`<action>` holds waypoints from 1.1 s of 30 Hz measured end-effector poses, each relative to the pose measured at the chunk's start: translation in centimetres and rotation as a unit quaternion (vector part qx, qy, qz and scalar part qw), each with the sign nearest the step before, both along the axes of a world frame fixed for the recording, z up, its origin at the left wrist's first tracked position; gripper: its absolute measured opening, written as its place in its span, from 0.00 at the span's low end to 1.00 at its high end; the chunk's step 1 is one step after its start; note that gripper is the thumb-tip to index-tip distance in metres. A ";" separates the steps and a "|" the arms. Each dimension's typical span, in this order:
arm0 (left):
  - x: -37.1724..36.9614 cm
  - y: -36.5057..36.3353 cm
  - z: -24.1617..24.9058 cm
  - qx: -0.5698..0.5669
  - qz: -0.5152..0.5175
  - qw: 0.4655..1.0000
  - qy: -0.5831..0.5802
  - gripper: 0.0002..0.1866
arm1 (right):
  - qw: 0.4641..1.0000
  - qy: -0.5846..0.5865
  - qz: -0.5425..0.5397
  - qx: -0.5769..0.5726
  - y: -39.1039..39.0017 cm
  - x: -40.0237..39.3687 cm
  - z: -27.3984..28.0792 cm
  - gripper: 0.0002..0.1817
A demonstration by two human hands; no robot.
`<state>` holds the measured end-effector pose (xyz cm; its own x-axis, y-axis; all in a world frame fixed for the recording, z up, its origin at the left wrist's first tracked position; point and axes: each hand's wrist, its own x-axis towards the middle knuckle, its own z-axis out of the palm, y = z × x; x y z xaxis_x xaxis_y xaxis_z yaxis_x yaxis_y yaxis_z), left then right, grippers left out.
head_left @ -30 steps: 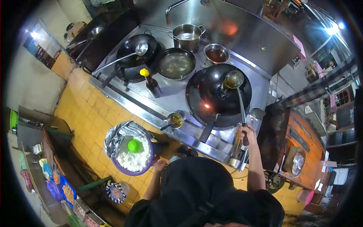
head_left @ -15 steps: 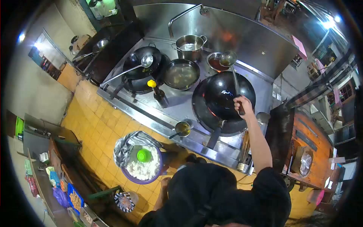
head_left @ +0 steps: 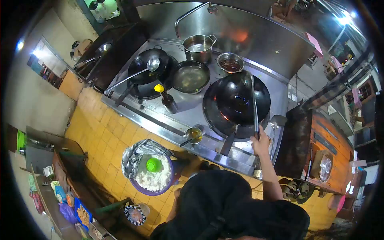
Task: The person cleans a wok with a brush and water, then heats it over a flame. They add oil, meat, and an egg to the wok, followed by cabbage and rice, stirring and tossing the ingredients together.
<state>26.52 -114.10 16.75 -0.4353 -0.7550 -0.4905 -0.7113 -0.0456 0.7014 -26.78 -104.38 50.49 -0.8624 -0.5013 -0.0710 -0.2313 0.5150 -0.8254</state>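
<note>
My right hand (head_left: 261,145) is closed round the handle of a ladle (head_left: 255,106). The ladle's head hangs over the upper right of a black wok (head_left: 238,100) on the stove. A steel bowl of dark red sauce (head_left: 230,63) sits just behind the wok, and a spatula (head_left: 277,122) lies to its right. Low beside my body, my left hand (head_left: 176,197) is partly hidden by my dark clothing, and its fingers cannot be made out. A purple tub of white rice (head_left: 154,178) with a green bowl (head_left: 153,164) in it stands near that hand.
On the stove are a second wok (head_left: 140,66) with a long ladle (head_left: 153,64), a pan of liquid (head_left: 192,77), a steel pot (head_left: 199,48), a yellow-capped bottle (head_left: 168,100) and a small cup (head_left: 194,135). A wooden table (head_left: 332,148) stands at the right.
My right hand has come down and back towards the stove's front edge. The ladle's head has moved from beside the sauce bowl to over the wok.
</note>
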 end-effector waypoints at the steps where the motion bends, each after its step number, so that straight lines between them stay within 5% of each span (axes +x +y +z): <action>1: -0.2 -0.2 0.2 0.007 -0.008 1.000 -0.003 0.12 | 0.998 -0.012 -0.020 0.057 1.1 1.1 0.0 0.35; 5: -1.5 -2.7 1.4 0.023 -0.042 0.999 0.008 0.11 | 0.986 0.142 0.000 0.089 3.8 4.7 -0.8 0.30; 7: -2.8 -3.9 3.8 0.049 -0.036 0.998 0.023 0.11 | 0.981 -0.187 -0.042 -0.015 3.5 6.9 2.4 0.24; 9: -4.6 -4.5 7.4 0.098 0.004 0.995 0.032 0.11 | 0.958 -0.269 -0.041 -0.093 4.2 6.9 1.0 0.20; 11: -6.9 -4.7 11.5 0.143 0.059 0.987 0.041 0.11 | 0.875 -0.437 -0.036 -0.204 4.5 6.3 0.9 0.13; 12: -7.9 -4.7 13.0 0.155 0.080 0.984 0.047 0.11 | 0.876 -0.436 -0.034 -0.205 4.5 5.8 1.0 0.13; 14: -8.2 -4.3 12.9 0.207 0.150 0.962 0.100 0.09 | 0.648 -0.673 -0.036 -0.355 4.4 4.7 1.2 0.10; 16: -7.9 -4.6 11.7 0.255 0.217 0.929 0.155 0.08 | 0.595 -0.703 -0.026 -0.390 3.2 3.8 1.6 0.09; 17: -6.5 -4.9 8.6 0.002 0.003 0.983 0.185 0.08 | 0.587 -0.700 -0.019 -0.406 2.4 3.1 2.0 0.09; 18: -5.1 -4.8 6.6 -0.253 -0.209 0.925 0.190 0.08 | 0.579 -0.698 -0.012 -0.421 1.2 2.5 2.7 0.09; 19: -3.6 -4.5 4.7 -0.258 -0.204 0.925 0.190 0.08 | 0.571 -0.701 0.007 -0.427 -0.1 1.6 3.7 0.07; 21: -1.2 -3.5 2.6 -0.153 -0.169 0.972 0.051 0.11 | 0.622 -0.661 0.049 -0.417 -2.9 -0.9 4.1 0.09; 22: -0.5 -1.8 2.9 -0.109 -0.044 0.991 0.070 0.12 | 0.645 -0.641 0.073 -0.409 -4.6 -2.3 4.2 0.12; 23: 0.0 -0.2 3.1 -0.063 0.082 0.991 0.090 0.14 | 0.740 -0.561 0.067 -0.366 -6.6 -3.2 5.1 0.13; 25: 1.0 0.2 5.6 -0.045 -0.033 0.984 -0.172 0.14 | 0.873 -0.390 0.058 -0.288 -10.0 -3.6 7.2 0.18; 27: 3.0 2.3 1.9 -0.135 -0.084 0.969 -0.190 0.14 | 0.967 -0.179 0.073 -0.167 -12.6 -4.8 6.9 0.26; 30: 4.3 4.2 1.9 -0.107 -0.015 0.970 -0.217 0.13 | 0.987 0.150 0.039 -0.038 -13.9 -7.2 4.1 0.33; 33: 4.5 5.3 1.9 -0.089 0.057 0.965 -0.241 0.13 | 0.981 0.191 -0.022 -0.031 -11.8 -5.8 4.1 0.34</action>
